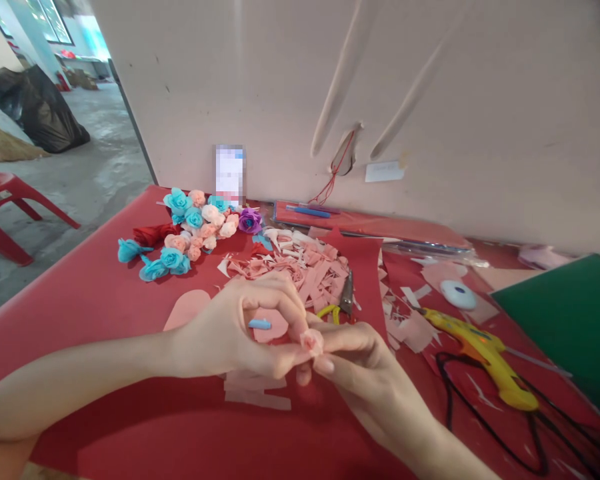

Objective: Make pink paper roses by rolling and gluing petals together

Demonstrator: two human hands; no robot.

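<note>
Rolling a small pink paper rosebud (312, 342) between both hands, at the coiling step by the look of it. Pinching the bud from the near side with the right hand (353, 363), thumb and fingertips closed together on it. Closing on the same bud from the left with the left hand (240, 333), fingers curled and clamped against it, a blue-handled tool (260, 324) showing inside the curl; which finger holds the tool cannot be told. Hovering just above the red table (130, 427), with flat pink strips (257, 393) lying directly below the hands. Judging the next move: keeping the coil tight while turning, then fixing its free end, most likely with adhesive. Lying to the right of the right hand: a yellow glue gun (485, 357) with its black cord (480, 427) looping nearer. Lying just beyond the hands: yellow-handled scissors (340, 303) at the edge of a heap of pink paper offcuts (300, 267). Resting farther off, beyond the left hand: a cluster of finished paper roses (195, 227) in blue, peach and purple.
</note>
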